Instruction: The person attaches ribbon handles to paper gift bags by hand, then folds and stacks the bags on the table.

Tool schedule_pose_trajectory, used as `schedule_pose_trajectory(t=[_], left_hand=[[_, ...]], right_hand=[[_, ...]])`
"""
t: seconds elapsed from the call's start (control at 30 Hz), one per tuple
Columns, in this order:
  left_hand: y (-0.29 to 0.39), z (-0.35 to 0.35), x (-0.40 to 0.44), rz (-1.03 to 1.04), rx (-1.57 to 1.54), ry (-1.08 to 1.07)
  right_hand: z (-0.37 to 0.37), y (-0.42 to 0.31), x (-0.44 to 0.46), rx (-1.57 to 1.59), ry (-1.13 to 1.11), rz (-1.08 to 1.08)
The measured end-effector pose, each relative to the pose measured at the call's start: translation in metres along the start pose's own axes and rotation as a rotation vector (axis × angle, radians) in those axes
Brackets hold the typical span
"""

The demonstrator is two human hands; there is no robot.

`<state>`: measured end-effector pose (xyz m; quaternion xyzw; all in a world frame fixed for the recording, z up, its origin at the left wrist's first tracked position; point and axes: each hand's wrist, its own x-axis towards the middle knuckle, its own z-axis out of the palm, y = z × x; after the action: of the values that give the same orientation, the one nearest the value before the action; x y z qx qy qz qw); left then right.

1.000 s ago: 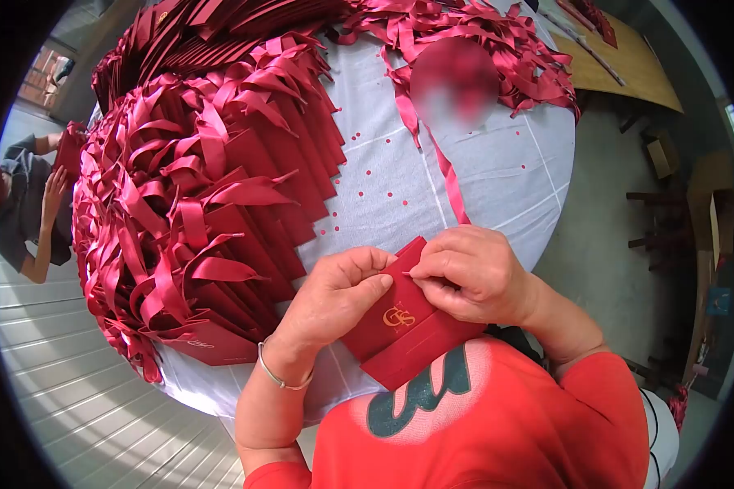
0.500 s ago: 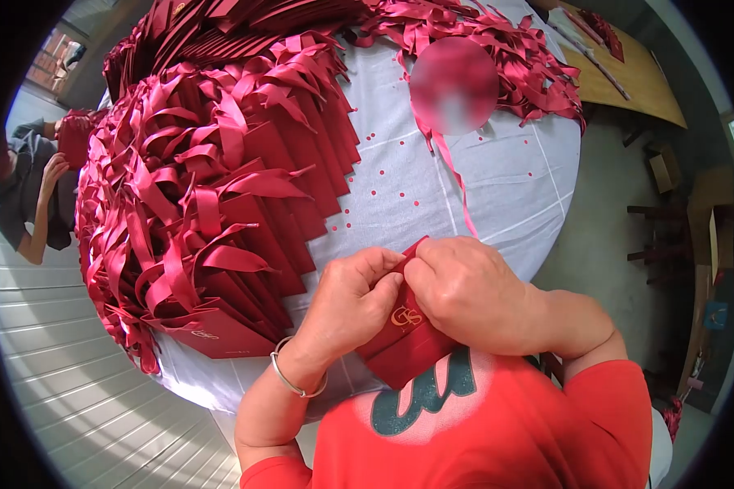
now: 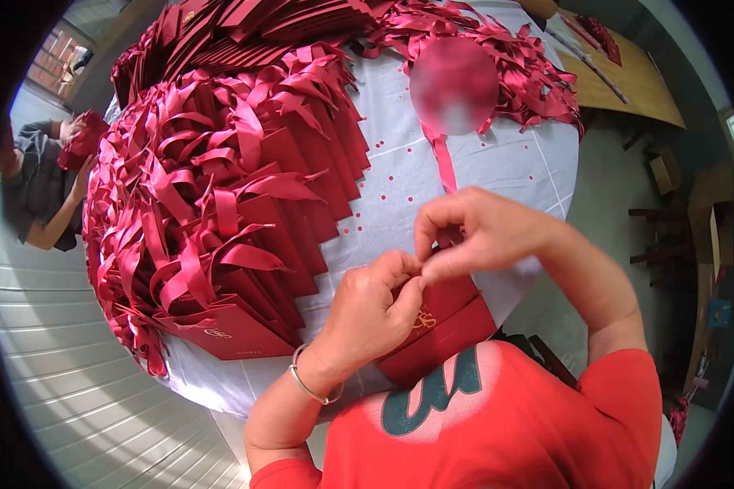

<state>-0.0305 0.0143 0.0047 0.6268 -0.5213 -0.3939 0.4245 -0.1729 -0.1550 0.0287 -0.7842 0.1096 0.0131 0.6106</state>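
Pale boarded floor (image 3: 65, 359) shows left of my view, and grey floor right. A round tabletop (image 3: 387, 106) under white cloth fills the middle. Overlapping red bags (image 3: 310, 155) crowd its left side, ribbon handles up; a ribbon heap (image 3: 538, 90) lies at the far right, partly under a blurred patch. Beyond the bags, a co-worker (image 3: 41, 187) holds something red.

One bag (image 3: 457, 326) is between my hands and the red shirt (image 3: 497, 416), its long axis seemingly running from chest towards fingertips. My left hand (image 3: 375, 306) pinches its upper edge; my right (image 3: 489, 236) arches over from the other side, thumb and forefinger closed at the same spot, on what I cannot tell. A loose ribbon (image 3: 443, 159) runs from the heap towards my right hand, the nearer one. Tiny red dots (image 3: 410, 150) fleck the cloth.
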Motion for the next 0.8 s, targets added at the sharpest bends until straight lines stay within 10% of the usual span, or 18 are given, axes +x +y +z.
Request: schedule_pose_trajectory(t=[0.23, 0.4, 0.8], left_hand=[[0.011, 0.014, -0.002, 0.244, 0.261, 0.183], [0.01, 0.018, -0.004, 0.335, 0.376, 0.285], [0.001, 0.012, 0.005, 0.06, 0.244, 0.154]], right_hand=[[-0.019, -0.013, 0.053, -0.339, -0.614, 0.096], [-0.015, 0.001, 0.061, 0.118, -0.672, 0.387], [-0.023, 0.037, 0.067, -0.078, 0.375, -0.01]])
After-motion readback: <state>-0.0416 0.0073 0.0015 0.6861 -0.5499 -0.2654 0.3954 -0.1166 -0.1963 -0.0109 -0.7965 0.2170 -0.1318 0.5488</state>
